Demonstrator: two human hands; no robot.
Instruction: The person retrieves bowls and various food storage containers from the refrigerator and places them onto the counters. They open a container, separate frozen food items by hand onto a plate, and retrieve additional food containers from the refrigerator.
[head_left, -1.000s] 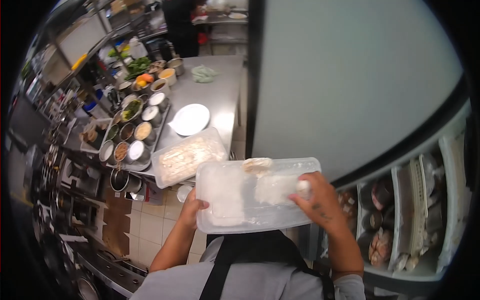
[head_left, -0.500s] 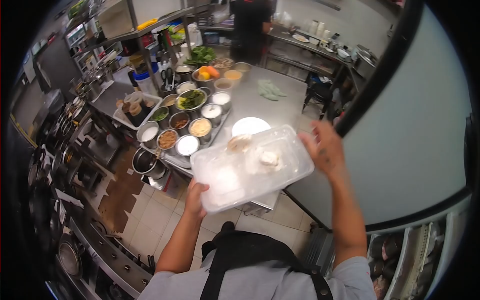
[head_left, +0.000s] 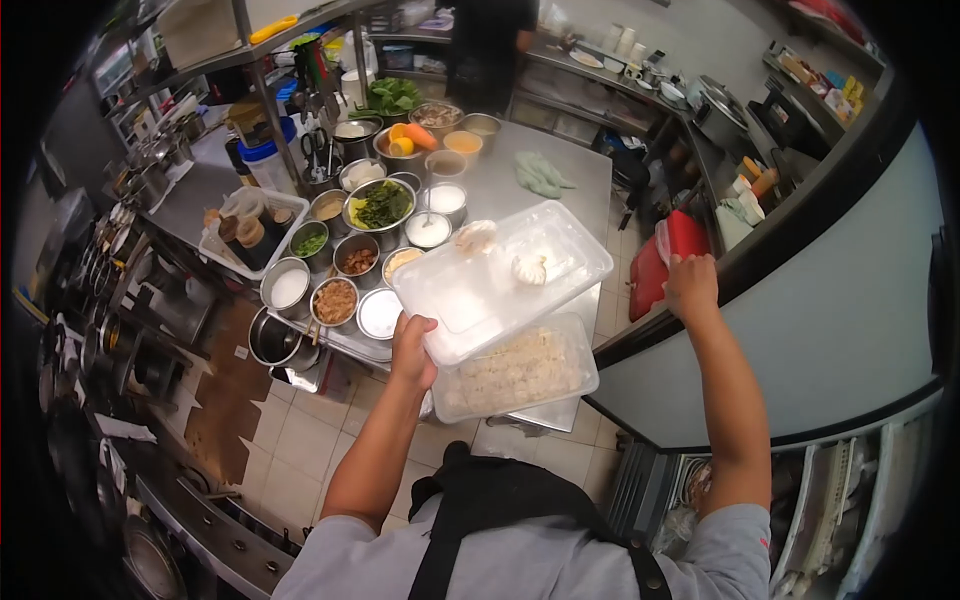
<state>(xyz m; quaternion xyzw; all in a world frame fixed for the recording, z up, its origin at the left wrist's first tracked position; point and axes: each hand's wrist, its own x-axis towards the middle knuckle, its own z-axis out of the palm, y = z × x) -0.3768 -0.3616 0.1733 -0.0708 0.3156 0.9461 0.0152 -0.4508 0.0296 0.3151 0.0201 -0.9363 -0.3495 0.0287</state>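
Observation:
My left hand (head_left: 412, 350) grips the near left corner of a translucent plastic container (head_left: 468, 325), its thumb over the rim. Tilted in the air, the container has a pleated white dumpling (head_left: 530, 268) in it and a second pale piece (head_left: 477, 238) near its far edge. Below it, at the front edge of the steel table, is another plastic container (head_left: 520, 375) filled with rows of pale pieces; the upper one hides part of it. Out to the right, my right hand (head_left: 692, 288) has its fingers curled on the edge of a large grey door (head_left: 800, 320).
Several metal bowls of ingredients, among them leafy greens (head_left: 380, 205), crowd the steel table (head_left: 500, 150). A green cloth-like item (head_left: 542, 174) lies further back. Beyond the table stands a person in dark clothes (head_left: 490, 50). A red container (head_left: 665, 255) shows behind the door edge.
My right hand has left the upper container's right end and moved right to the door edge. The lower container has come into sight. The door edge appears further right, exposing the red container.

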